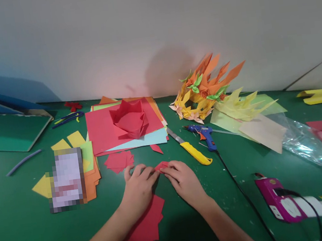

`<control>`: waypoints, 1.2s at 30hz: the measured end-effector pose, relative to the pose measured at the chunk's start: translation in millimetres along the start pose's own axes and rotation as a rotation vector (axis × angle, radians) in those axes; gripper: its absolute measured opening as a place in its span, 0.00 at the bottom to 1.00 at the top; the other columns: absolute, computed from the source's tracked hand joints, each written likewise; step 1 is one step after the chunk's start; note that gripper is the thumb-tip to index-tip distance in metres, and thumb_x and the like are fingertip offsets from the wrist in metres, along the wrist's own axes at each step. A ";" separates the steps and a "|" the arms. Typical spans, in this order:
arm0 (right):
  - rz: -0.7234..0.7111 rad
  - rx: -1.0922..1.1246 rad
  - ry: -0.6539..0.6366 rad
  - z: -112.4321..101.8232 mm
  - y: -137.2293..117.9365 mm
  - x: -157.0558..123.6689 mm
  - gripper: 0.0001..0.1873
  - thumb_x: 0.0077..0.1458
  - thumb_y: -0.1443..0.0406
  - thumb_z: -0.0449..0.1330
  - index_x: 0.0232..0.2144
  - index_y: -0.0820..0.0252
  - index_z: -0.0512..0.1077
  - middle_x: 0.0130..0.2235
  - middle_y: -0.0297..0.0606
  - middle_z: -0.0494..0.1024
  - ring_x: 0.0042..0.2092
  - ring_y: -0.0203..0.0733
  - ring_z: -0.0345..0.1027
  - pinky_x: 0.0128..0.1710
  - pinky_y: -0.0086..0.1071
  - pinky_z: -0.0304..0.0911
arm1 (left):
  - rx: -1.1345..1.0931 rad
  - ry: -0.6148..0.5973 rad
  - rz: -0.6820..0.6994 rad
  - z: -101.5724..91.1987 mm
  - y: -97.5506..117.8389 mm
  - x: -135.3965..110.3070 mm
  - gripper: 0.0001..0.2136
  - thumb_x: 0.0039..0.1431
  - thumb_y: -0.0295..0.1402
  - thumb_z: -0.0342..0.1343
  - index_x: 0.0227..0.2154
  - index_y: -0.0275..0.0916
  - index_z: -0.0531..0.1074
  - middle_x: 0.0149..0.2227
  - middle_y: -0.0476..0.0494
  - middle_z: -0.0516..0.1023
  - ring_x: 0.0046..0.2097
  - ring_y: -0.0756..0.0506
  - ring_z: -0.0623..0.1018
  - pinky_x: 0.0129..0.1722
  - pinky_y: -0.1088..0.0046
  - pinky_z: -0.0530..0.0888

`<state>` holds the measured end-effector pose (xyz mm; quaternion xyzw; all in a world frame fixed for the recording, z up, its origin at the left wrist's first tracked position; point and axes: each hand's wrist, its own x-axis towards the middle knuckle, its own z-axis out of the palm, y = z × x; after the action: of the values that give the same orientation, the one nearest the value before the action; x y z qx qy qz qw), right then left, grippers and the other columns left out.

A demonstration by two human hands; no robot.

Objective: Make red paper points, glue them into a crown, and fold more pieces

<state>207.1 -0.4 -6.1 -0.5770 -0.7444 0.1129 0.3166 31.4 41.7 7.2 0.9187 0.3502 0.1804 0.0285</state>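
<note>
Between both hands is a small folded piece of red paper [162, 165], flat on the green table [229, 210]. My left hand [139, 184] pinches its left side, and my right hand [183, 180] presses its right side with closed fingers. Beneath my left wrist lies a stack of red paper squares [151, 224]. Another pile of red paper squares [119, 161] sits just beyond my left fingers, and a small red folded piece [157, 149] lies ahead. A red folded paper crown [129, 120] rests on stacked coloured sheets [99, 132].
Right of my hands lie a yellow utility knife [196, 152] and a blue glue gun [204, 132], its cable running to a magenta power strip [281, 199]. An orange-yellow paper crown [201, 91] stands behind. At left are a blurred phone-like object [68, 180] and a green board [5, 131].
</note>
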 end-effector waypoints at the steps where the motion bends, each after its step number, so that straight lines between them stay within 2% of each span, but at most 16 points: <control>1: -0.001 -0.004 -0.002 -0.4 -0.3 -0.1 0.15 0.63 0.68 0.48 0.38 0.61 0.75 0.31 0.41 0.72 0.35 0.43 0.65 0.34 0.34 0.64 | 0.004 -0.004 0.005 -0.2 1.1 -0.9 0.19 0.53 0.16 0.47 0.41 0.42 0.74 0.38 0.44 0.79 0.42 0.41 0.72 0.46 0.57 0.58; 4: -0.013 -0.028 -0.030 -3.1 -1.3 -0.6 0.16 0.63 0.67 0.48 0.37 0.62 0.76 0.32 0.42 0.73 0.35 0.43 0.66 0.34 0.34 0.64 | 0.006 0.003 0.021 -0.5 2.7 -2.4 0.19 0.52 0.15 0.46 0.41 0.39 0.73 0.38 0.44 0.79 0.43 0.41 0.72 0.45 0.57 0.58; 13: -0.030 0.010 -0.032 -6.8 1.7 -4.3 0.15 0.62 0.70 0.49 0.39 0.59 0.75 0.37 0.42 0.75 0.38 0.43 0.69 0.38 0.35 0.66 | -0.033 0.012 0.022 -3.4 -5.3 0.9 0.19 0.52 0.14 0.45 0.37 0.41 0.74 0.39 0.45 0.80 0.44 0.41 0.72 0.46 0.58 0.58; 20: 0.041 0.026 0.011 -1.1 3.5 -0.4 0.11 0.60 0.67 0.54 0.33 0.58 0.76 0.32 0.39 0.74 0.34 0.41 0.68 0.33 0.33 0.65 | -0.002 0.017 0.015 -3.3 -1.2 7.6 0.13 0.57 0.18 0.50 0.33 0.42 0.74 0.35 0.47 0.78 0.43 0.42 0.72 0.47 0.57 0.57; 28: 0.022 -0.020 0.036 1.7 4.6 -0.7 0.14 0.62 0.65 0.51 0.30 0.59 0.75 0.30 0.39 0.75 0.33 0.41 0.68 0.33 0.33 0.64 | 0.024 0.053 0.046 0.9 -4.1 16.6 0.09 0.60 0.23 0.53 0.27 0.40 0.74 0.26 0.48 0.75 0.37 0.44 0.72 0.47 0.59 0.57; 36: -0.035 -0.125 0.027 4.5 3.4 4.0 0.13 0.62 0.68 0.48 0.32 0.59 0.72 0.32 0.42 0.74 0.34 0.43 0.68 0.34 0.34 0.63 | 0.112 0.083 0.044 6.9 -2.9 17.6 0.10 0.62 0.25 0.51 0.26 0.40 0.72 0.26 0.48 0.74 0.37 0.45 0.71 0.50 0.59 0.56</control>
<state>206.6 5.2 -9.9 -0.5841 -0.7556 0.0529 0.2918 44.1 55.8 5.8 0.9181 0.3403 0.1990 -0.0417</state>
